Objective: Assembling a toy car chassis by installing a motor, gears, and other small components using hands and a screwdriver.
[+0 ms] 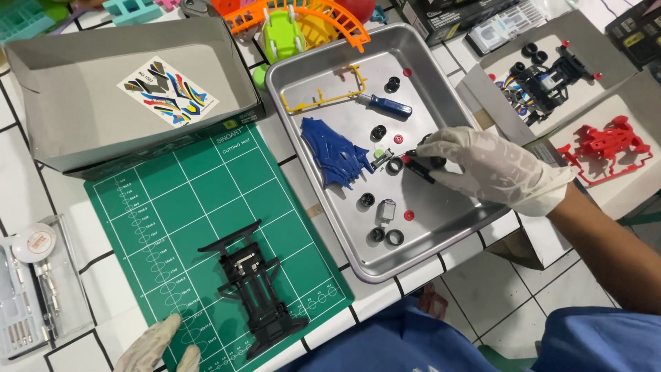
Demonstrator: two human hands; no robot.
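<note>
Gloved right hand (492, 165) pinching black part (421, 165) over tray (441, 83), left hand (155, 344) loosely open, empty.

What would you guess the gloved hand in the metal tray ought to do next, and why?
Probably lift the small black part clear of the metal tray. The right hand already pinches it there, while the black chassis lies on the green mat by the left hand.

head view: you wore the one camera and looked steeply down from above | facing: forward over the white tiled table (509, 303), your blue lap at the bottom edge | range: close, arm's reach; green cutting mat (172, 207) lay left, metal tray (441, 89) centre | shared: single view, nothing to overlap.
</note>
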